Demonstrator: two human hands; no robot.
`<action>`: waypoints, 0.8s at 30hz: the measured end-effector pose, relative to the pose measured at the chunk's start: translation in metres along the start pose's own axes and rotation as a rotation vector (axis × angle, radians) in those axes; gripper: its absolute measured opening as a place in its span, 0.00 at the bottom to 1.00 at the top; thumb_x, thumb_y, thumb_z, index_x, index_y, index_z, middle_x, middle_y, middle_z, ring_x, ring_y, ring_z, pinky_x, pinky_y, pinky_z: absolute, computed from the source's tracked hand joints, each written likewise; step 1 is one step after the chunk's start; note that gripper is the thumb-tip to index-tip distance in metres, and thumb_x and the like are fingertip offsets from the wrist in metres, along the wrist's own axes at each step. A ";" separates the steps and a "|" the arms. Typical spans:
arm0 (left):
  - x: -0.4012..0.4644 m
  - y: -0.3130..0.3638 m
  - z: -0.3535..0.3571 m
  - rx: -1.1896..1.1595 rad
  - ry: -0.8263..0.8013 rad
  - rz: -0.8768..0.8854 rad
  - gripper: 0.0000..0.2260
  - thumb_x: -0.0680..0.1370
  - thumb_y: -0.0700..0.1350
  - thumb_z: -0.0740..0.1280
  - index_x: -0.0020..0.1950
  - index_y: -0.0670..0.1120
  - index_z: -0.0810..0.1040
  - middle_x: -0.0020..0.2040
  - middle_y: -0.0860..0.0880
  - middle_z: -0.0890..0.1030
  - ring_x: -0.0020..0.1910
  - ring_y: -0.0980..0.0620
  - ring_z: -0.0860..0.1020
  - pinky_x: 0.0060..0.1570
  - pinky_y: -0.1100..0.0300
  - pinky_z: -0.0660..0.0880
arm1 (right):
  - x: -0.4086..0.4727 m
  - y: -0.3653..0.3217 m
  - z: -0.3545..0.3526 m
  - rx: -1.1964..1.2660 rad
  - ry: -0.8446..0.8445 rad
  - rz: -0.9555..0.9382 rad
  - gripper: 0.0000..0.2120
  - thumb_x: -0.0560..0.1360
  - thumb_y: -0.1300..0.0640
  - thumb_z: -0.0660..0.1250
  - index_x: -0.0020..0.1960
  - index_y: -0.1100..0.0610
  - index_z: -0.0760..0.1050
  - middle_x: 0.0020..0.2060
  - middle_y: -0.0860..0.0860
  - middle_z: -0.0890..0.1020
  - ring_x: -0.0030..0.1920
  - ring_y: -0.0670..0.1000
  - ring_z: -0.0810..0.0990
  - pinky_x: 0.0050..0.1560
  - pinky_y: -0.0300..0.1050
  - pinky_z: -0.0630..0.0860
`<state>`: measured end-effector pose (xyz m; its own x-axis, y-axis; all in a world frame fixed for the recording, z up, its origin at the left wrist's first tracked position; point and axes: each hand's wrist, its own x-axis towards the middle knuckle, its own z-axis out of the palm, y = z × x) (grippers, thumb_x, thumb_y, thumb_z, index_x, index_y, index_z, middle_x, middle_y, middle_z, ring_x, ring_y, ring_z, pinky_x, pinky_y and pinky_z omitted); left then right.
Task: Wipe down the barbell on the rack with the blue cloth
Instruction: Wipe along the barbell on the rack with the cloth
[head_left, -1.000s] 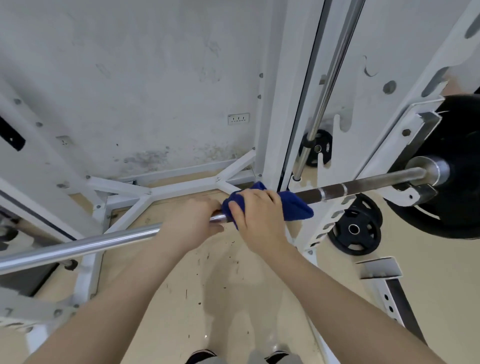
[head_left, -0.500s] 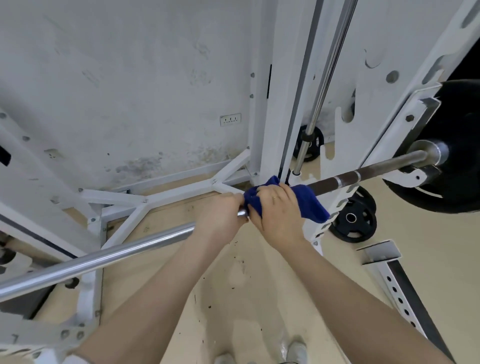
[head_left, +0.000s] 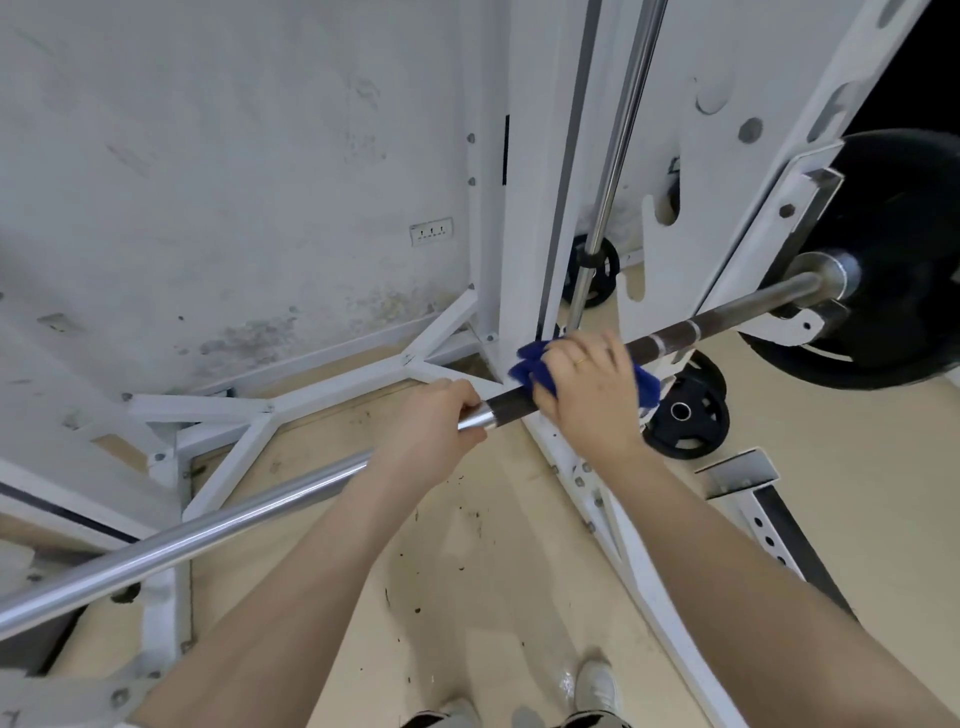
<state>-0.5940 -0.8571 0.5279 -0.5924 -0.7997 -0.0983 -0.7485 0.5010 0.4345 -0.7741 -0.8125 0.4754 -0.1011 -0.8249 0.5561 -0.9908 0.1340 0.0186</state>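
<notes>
Steel barbell, a long round shaft, crosses the head view from low at one side up to its loaded end. It is bright and polished along the lower stretch and dark and rough-looking past the left hand. That hand curls round the shaft right where the shiny part meets the dark part. Just beyond it along the barbell, the right hand wraps the soft, crumpled blue cloth over the dark section, fingers bent round cloth and shaft together, a thin ring on one finger. A fold of cloth hangs out on the far side of that hand.

Further up the barbell, two pale bands ring the dark shaft, and then it rests in a hook of the white painted metal rack. Beyond the hook sits a large black round weight plate on the sleeve. A slim chrome guide rod rises steeply just behind the barbell, close to the cloth.

Below the barbell lie the rack's white floor braces and bolted, perforated rails. A smaller black plate is partly hidden behind the right hand and cloth. The beige floor is speckled with dark flecks. Behind the barbell stands a stained grey wall with a white socket.
</notes>
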 end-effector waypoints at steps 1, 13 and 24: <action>0.000 -0.001 0.000 -0.009 0.001 -0.003 0.09 0.75 0.44 0.67 0.54 0.45 0.75 0.51 0.45 0.78 0.47 0.47 0.76 0.47 0.52 0.75 | 0.001 0.018 0.000 -0.059 0.022 0.025 0.12 0.72 0.50 0.61 0.41 0.58 0.76 0.44 0.53 0.83 0.51 0.57 0.79 0.65 0.53 0.59; 0.024 0.063 0.033 0.018 0.184 0.094 0.18 0.76 0.47 0.62 0.65 0.49 0.70 0.63 0.50 0.72 0.64 0.50 0.64 0.62 0.58 0.63 | 0.001 0.073 0.002 0.094 0.023 -0.002 0.09 0.72 0.55 0.65 0.47 0.59 0.78 0.47 0.54 0.81 0.47 0.57 0.78 0.53 0.49 0.68; 0.067 0.113 0.056 0.124 0.159 0.131 0.17 0.78 0.47 0.60 0.67 0.49 0.68 0.61 0.50 0.73 0.60 0.48 0.70 0.56 0.55 0.68 | 0.007 0.151 0.009 -0.066 0.003 0.114 0.14 0.67 0.60 0.73 0.52 0.58 0.78 0.51 0.58 0.79 0.48 0.60 0.75 0.45 0.52 0.72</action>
<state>-0.7353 -0.8357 0.5207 -0.6401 -0.7620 0.0985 -0.7048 0.6333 0.3196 -0.9256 -0.8033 0.4746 -0.2119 -0.8006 0.5605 -0.9649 0.2625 0.0101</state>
